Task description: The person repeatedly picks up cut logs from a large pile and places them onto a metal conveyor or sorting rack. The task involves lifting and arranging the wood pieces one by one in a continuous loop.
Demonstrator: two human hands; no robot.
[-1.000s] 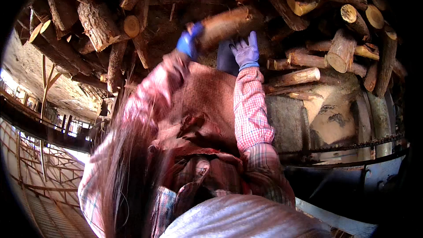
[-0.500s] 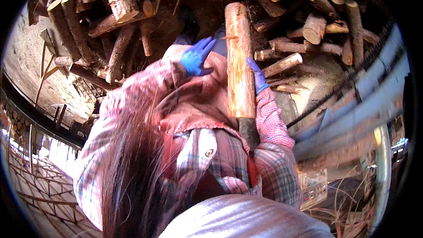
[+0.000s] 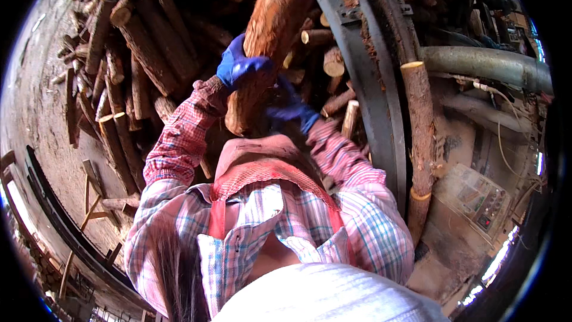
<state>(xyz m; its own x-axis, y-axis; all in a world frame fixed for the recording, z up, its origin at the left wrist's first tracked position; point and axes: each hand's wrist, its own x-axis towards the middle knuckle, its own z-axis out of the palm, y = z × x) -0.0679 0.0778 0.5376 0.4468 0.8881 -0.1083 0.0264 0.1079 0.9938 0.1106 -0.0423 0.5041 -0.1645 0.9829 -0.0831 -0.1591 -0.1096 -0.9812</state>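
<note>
A thick, reddish-brown log (image 3: 280, 15) with rough bark slants from the top of the view down toward my chest. My left hand (image 3: 243, 67), in a blue glove, is closed round the left side of its near part. On the other side, close to the log's near end, is my right hand (image 3: 293, 110), also gloved in blue. Motion smears its fingers and the log's shadow partly hides them, so I cannot tell how firmly they hold. The near end of the log hangs just beyond my red apron (image 3: 268, 170).
Piled logs (image 3: 149, 48) lie to the left and ahead. A grey metal rail (image 3: 378, 77) curves down my right side, with logs (image 3: 421, 122) end to end beside it. Farther right are a thick pipe (image 3: 488, 62) and a control panel (image 3: 473, 197).
The view has shifted, bringing the rail and panel nearer the middle. A paler log stood against my right hand before; now my left hand, earlier open and empty, grips a darker, bark-covered one.
</note>
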